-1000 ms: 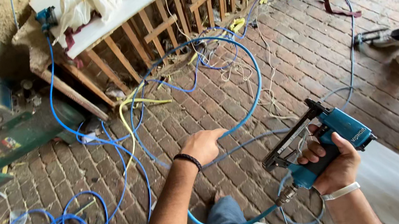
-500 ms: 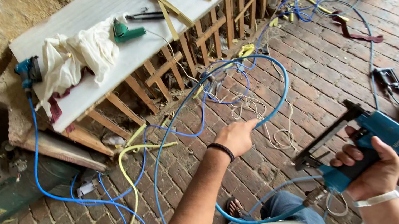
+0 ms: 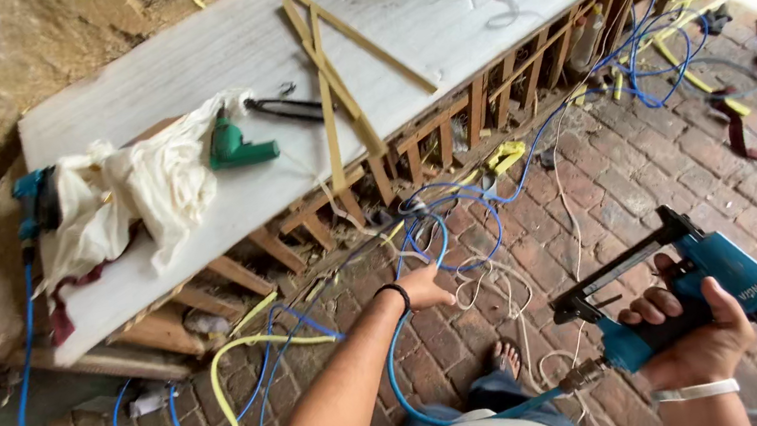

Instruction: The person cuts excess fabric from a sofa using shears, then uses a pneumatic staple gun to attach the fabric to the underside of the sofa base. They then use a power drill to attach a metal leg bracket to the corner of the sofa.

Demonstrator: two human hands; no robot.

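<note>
Lower right of the frame: right hand point(image 3: 690, 341) wrapped tight round the grip of a blue nail gun point(image 3: 685, 291), nose aimed left, clear of the floor. Centre: left hand point(image 3: 426, 289) reaching out, fingers loosely extended, touching or just over a blue hose point(image 3: 400, 362); contact hard to judge. Upper half: long white board point(image 3: 428, 13) on a wooden frame, near edge running diagonally, green drill point(image 3: 236, 146) beside a white cloth point(image 3: 131, 186). Open brick floor point(image 3: 655, 169) between board and gun, crossed by tangled hoses. Forearms cut off at bottom edge.
</note>
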